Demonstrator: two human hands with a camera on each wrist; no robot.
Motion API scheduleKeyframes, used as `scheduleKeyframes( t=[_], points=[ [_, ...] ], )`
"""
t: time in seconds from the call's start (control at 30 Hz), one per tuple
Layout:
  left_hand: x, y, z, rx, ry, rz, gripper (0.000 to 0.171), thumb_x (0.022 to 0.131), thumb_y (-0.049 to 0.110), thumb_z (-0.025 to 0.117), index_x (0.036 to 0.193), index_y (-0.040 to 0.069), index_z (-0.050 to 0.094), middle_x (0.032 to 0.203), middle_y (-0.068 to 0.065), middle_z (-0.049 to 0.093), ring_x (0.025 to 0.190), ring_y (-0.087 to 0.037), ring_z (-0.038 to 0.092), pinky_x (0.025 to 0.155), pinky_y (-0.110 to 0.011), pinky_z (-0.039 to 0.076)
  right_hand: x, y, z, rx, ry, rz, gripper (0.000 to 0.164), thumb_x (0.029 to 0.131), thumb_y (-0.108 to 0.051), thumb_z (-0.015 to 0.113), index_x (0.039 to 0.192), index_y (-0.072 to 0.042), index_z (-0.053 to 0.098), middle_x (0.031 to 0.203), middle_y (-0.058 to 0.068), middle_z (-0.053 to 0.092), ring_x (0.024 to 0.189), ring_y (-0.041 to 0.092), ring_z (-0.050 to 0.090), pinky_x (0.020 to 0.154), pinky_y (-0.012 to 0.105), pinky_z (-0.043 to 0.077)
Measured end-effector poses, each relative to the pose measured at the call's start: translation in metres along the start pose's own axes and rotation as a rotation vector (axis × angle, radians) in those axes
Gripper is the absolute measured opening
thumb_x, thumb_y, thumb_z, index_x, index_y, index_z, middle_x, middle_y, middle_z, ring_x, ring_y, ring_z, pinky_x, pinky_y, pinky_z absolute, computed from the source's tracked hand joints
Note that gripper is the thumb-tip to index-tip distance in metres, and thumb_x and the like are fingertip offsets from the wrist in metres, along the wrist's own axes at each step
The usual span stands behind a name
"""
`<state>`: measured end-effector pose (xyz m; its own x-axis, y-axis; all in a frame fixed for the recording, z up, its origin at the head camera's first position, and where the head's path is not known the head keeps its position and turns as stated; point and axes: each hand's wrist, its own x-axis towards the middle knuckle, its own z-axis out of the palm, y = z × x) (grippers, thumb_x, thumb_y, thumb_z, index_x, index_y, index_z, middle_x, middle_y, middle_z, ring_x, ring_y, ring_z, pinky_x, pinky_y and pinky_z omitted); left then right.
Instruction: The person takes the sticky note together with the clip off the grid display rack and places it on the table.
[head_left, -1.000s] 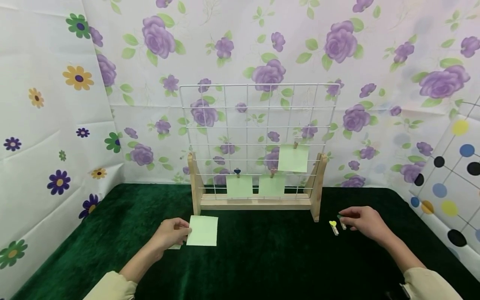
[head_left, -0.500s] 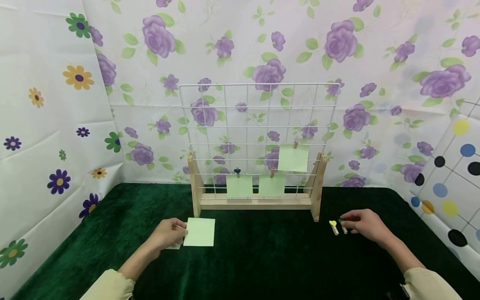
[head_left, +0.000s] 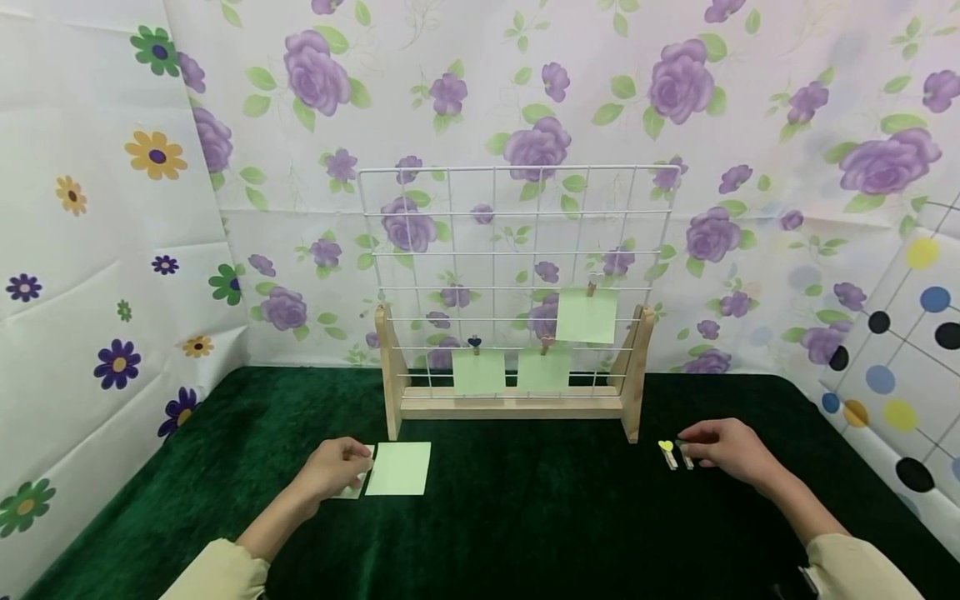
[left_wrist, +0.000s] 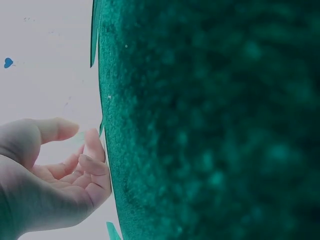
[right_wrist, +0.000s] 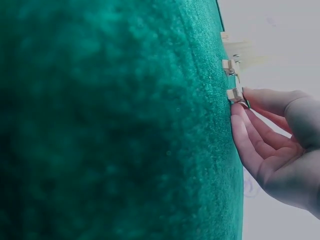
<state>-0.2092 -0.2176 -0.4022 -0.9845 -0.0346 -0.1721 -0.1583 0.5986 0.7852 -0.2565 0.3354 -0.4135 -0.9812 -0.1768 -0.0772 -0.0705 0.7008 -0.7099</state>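
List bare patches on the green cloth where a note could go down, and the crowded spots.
Free: the wide stretch of green cloth between the loose note and the two clothespins, in front of the wooden stand; also the near-left corner. Crowded: around the left hand with the notes, and the right hand at the pins.

The head view is evenly and brightly lit with faint shadows and bowed edges, while both wrist views are filled by blurred, out-of-focus green cloth (left_wrist: pixel 210 120).
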Motion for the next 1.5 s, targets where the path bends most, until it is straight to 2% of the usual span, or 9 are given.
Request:
scheduleKeyframes(
  t=[0.27,0.47,0.67,0.77,1.03,1.23,1.5],
  points=[
    [-0.001,0.003,-0.001,-0.006,0.007,-0.015,0.027,0.097,0.014,0.052,0.114,-0.007,0.057,0.099,-0.013,0.06,0.075,-0.021,0.059,0.063,-0.035,0.048,0.002,-0.001,-0.001,-0.033,0.001,-0.02,0.033,0.091,-0.019,0.068,0.114,0.004,0.065,0.108,0.015,0.063,0.083,0.019,0.062,0.067,0.031,0.054],
    [-0.002,0.006,-0.002,-0.03,0.035,-0.012,0.034,0.099,0.017,0.051,0.12,-0.009,0.053,0.104,-0.017,0.058,0.079,-0.022,0.06,0.065,-0.036,0.049,0.002,-0.003,-0.004,-0.084,0.014,-0.025,0.034,0.095,-0.022,0.062,0.116,0.005,0.064,0.104,0.011,0.065,0.08,0.018,0.061,0.065,0.032,0.053],
    [-0.002,0.009,-0.003,-0.051,0.072,0.024,0.035,0.099,0.015,0.05,0.123,-0.01,0.051,0.107,-0.019,0.059,0.084,-0.023,0.061,0.068,-0.038,0.05,0.002,-0.007,-0.006,-0.203,0.076,-0.08,0.03,0.096,-0.022,0.061,0.112,0.002,0.067,0.1,0.01,0.067,0.079,0.018,0.058,0.064,0.036,0.046],
    [-0.003,0.011,-0.003,-0.05,0.09,0.049,0.034,0.099,0.015,0.051,0.123,-0.01,0.051,0.107,-0.019,0.059,0.087,-0.025,0.061,0.07,-0.04,0.05,0.002,-0.01,-0.007,-0.232,0.1,-0.086,0.03,0.096,-0.023,0.06,0.111,0.002,0.068,0.101,0.013,0.067,0.081,0.019,0.059,0.065,0.037,0.047],
    [-0.004,0.017,-0.001,-0.047,0.126,0.106,0.032,0.099,0.014,0.05,0.123,-0.007,0.054,0.111,-0.018,0.06,0.098,-0.031,0.058,0.079,-0.045,0.048,-0.001,-0.022,-0.011,-0.163,0.131,-0.113,0.036,0.099,-0.023,0.056,0.119,0.007,0.062,0.099,0.014,0.068,0.084,0.025,0.064,0.065,0.036,0.051],
    [-0.006,0.027,0.002,-0.035,0.154,0.15,0.03,0.1,0.016,0.051,0.122,-0.005,0.056,0.116,-0.019,0.059,0.109,-0.034,0.054,0.087,-0.052,0.045,-0.002,-0.035,-0.012,-0.12,0.205,-0.152,0.035,0.1,-0.021,0.055,0.122,0.006,0.058,0.105,0.02,0.066,0.089,0.03,0.065,0.067,0.034,0.053],
    [-0.006,0.046,0.007,-0.084,0.17,0.186,0.03,0.1,0.016,0.052,0.122,-0.004,0.057,0.117,-0.018,0.06,0.11,-0.033,0.054,0.087,-0.05,0.046,-0.003,-0.061,-0.019,-0.104,0.286,-0.18,0.039,0.101,-0.03,0.052,0.124,0.001,0.06,0.109,0.018,0.066,0.088,0.025,0.064,0.07,0.033,0.052]
  ],
)
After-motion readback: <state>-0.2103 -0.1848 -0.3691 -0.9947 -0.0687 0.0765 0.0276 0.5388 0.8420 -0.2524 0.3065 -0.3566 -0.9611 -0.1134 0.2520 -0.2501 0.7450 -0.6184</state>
